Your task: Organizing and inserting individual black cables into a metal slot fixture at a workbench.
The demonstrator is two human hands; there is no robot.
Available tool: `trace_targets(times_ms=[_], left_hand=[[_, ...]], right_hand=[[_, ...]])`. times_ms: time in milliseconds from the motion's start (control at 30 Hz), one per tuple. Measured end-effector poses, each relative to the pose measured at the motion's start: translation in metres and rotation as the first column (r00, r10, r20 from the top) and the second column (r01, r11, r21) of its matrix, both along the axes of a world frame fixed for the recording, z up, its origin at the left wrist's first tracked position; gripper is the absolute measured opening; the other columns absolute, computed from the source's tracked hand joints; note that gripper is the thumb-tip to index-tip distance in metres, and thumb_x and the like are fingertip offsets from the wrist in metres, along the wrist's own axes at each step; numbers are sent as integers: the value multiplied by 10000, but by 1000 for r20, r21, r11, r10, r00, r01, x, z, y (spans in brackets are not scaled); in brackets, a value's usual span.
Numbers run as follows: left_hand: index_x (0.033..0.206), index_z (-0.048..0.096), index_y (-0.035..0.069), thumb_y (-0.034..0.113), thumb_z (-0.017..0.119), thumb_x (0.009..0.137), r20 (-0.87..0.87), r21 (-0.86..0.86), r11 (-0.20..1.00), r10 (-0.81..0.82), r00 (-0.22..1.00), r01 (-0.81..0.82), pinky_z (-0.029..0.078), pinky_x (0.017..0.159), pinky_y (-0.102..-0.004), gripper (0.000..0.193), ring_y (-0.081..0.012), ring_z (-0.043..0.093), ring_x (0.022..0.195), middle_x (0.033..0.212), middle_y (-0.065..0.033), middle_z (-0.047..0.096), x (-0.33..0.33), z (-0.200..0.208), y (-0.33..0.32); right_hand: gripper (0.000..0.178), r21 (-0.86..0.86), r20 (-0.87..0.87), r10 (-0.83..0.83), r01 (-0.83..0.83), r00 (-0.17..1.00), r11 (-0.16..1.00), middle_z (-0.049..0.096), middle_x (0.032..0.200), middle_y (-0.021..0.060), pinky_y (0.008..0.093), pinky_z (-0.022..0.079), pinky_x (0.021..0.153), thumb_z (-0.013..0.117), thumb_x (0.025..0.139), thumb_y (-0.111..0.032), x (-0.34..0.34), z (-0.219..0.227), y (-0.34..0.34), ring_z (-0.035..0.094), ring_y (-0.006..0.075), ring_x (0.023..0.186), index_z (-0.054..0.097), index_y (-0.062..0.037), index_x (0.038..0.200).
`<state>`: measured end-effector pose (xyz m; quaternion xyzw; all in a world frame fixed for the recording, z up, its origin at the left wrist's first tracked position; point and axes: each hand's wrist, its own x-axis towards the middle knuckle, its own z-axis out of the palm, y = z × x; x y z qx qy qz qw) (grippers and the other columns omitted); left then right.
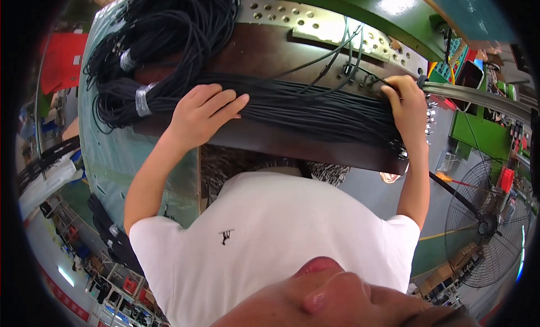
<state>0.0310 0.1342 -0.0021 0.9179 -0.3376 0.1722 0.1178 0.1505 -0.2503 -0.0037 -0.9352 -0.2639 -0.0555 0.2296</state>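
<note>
A long bundle of thin black cables [315,113] stretches from left to right across a dark brown board in front of me. My left hand [202,113] lies over the left part of this bundle, fingers reaching out over the cables and slightly apart. At the right end, my right hand [408,105] curves its fingers round the cables by their metal-tipped ends [403,154]; part of its grip is hidden. Several loose black cables [332,62] arch above the bundle near my right hand.
Coiled black cables [169,40] tied with silvery wraps [143,100] pile up at the left. Behind the board are a perforated metal plate [281,13] and a green machine beam [371,15]. A metal bar [478,92] and a caged fan [486,223] are at the right.
</note>
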Motion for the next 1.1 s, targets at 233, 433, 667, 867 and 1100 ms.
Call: trace_targets(times_ms=[233, 433, 667, 867, 1100], left_hand=[[918, 702, 62, 38, 716, 701, -487, -357, 873, 129, 864, -332, 478, 692, -322, 218, -225, 587, 764, 825, -54, 661, 4, 21, -10], [839, 538, 86, 107, 707, 578, -360, -108, 965, 184, 915, -237, 424, 678, -416, 312, -284, 521, 790, 844, -64, 542, 5, 22, -49], [862, 617, 75, 199, 731, 748, -587, -278, 955, -82, 806, -105, 439, 568, -331, 204, -220, 563, 691, 765, -52, 551, 18, 32, -85], [841, 641, 44, 105, 717, 765, -629, -405, 885, -86, 773, -231, 438, 552, -333, 123, -235, 542, 651, 718, -51, 582, 31, 44, -93], [806, 567, 3, 279, 555, 916, -927, -332, 939, -341, 153, 86, 450, 544, -331, 297, -186, 559, 557, 662, -81, 568, 88, 38, -191]], right_hand=[[227, -251, 251, -538, 591, 805, 766, 617, 997, 102, 357, 484, 816, 673, 842, -120, -57, 51, -130, 607, 267, 901, 628, -51, 1053], [354, 156, -248, -285, 328, 926, 932, 619, 1048, 99, 383, 478, 814, 730, 750, -102, -64, 34, -28, 589, 291, 976, 630, -76, 1089], [427, -45, 68, 266, -263, 962, 964, 496, 750, 24, 338, 438, 688, 699, 699, -126, -79, 5, 57, 533, 205, 715, 581, -82, 1106], [297, -208, 227, -109, 158, 968, 965, 593, 831, 48, 374, 445, 724, 640, 646, -6, -83, 40, -25, 573, 245, 780, 621, -70, 935], [404, -294, 166, -68, 115, 984, 949, 597, 964, 64, 389, 452, 797, 701, 688, -79, -74, 22, -40, 572, 262, 900, 607, -52, 1080]])
